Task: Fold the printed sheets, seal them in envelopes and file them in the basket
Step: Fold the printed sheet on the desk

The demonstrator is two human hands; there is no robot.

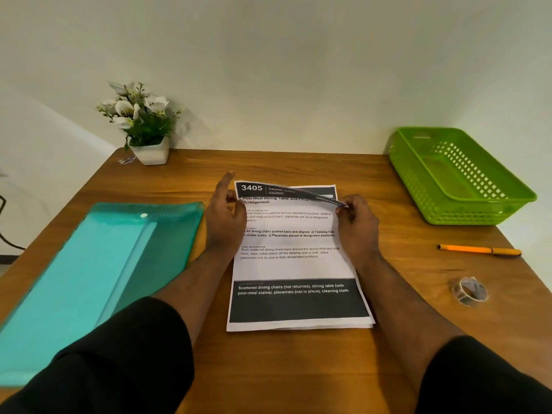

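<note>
Fingers [343, 208] pinch the top printed sheet's [294, 264] far corner.

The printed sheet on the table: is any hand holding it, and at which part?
The right hand pinches the top sheet at its far right corner, lifting it off the stack. The left hand rests on its far left edge.
</note>
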